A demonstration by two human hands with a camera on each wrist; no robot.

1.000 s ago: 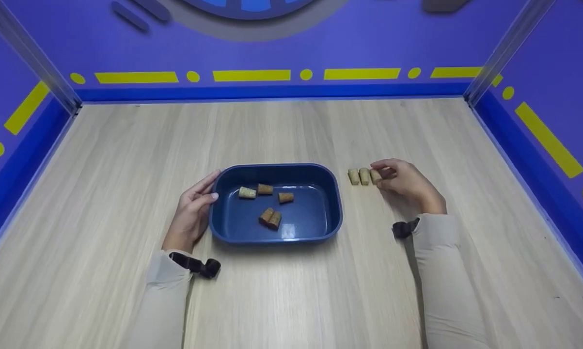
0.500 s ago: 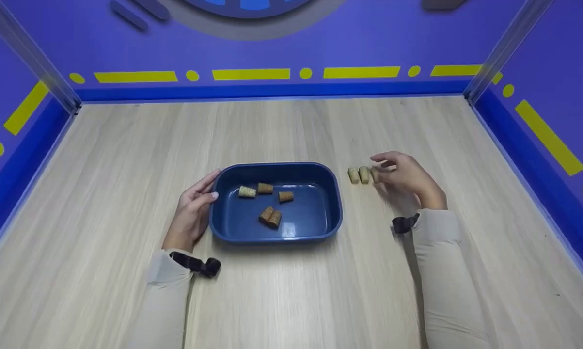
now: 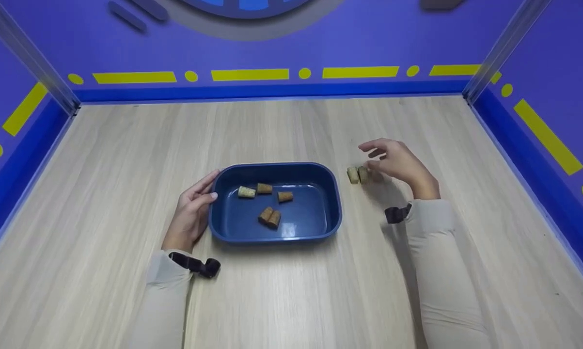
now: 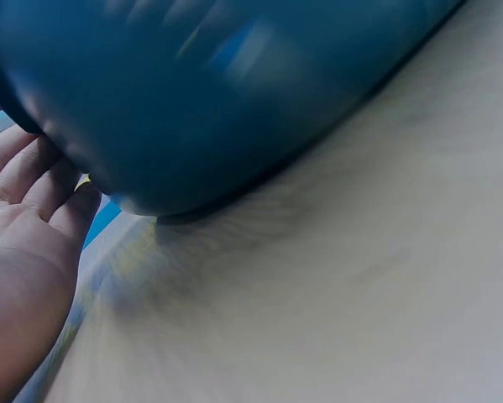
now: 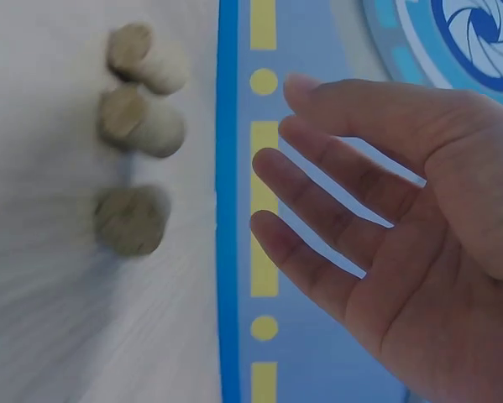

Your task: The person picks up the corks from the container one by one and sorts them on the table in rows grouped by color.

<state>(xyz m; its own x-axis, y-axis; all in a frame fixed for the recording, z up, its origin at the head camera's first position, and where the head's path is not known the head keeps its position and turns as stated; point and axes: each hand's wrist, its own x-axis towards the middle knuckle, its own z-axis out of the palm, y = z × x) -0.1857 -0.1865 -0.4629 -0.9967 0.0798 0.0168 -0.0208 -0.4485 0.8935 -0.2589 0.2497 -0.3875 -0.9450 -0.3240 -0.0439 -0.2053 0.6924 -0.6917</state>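
Observation:
A dark blue rectangular container (image 3: 275, 239) stands in the middle of the head view, several brown corks (image 3: 285, 197) and a paler cork (image 3: 246, 192) lying inside it. My left hand (image 3: 190, 213) holds its left side, thumb at the rim and fingers along the outer wall. To the right of the container, my right hand (image 3: 401, 165) hovers with fingers spread and nothing between them. Two pale corks lie side by side under it, a left one (image 3: 353, 175) and a right one (image 3: 363, 175). The right wrist view shows a third cork (image 5: 132, 221) beside them, hidden by the hand in the head view.
Light wood-grain table (image 3: 291, 295) surrounds the container. Purple panels (image 3: 252, 53) with yellow markings enclose it at the back and both sides. Each wrist carries a black strap camera, one on the left (image 3: 209, 267) and one on the right (image 3: 397, 214).
My right hand has let go of the rightmost pale cork, lifted and moved up and slightly left, its fingers opening. The left hand and container have stayed still.

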